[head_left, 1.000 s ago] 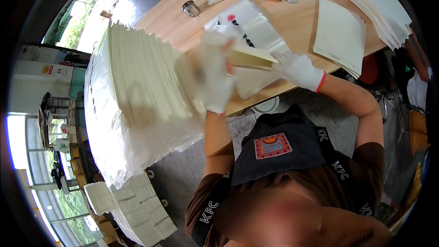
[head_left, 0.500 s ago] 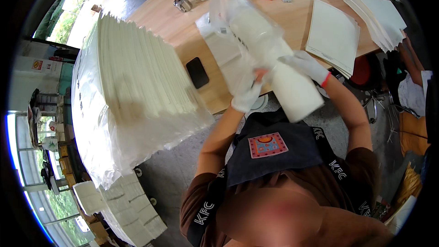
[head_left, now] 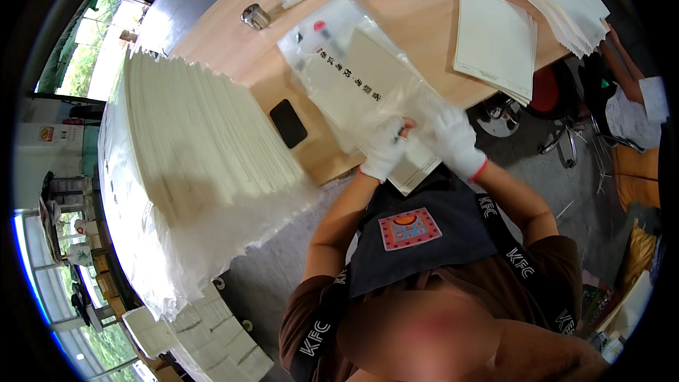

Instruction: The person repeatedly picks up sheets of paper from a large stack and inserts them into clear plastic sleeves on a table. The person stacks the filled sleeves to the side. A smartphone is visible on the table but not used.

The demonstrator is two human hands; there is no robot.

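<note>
Wooden table, grey floor; paper juts between left hand, clasping plastic bag, and right hand, its grip unclear.

My head-worn wide fisheye camera, the left of a side-by-side pair, looks steeply down from above me. My chest lies close, at the lower edge; my left hand and right hand come near the middle, and the table stretches away above them. Windows bend along the left rim.
</note>
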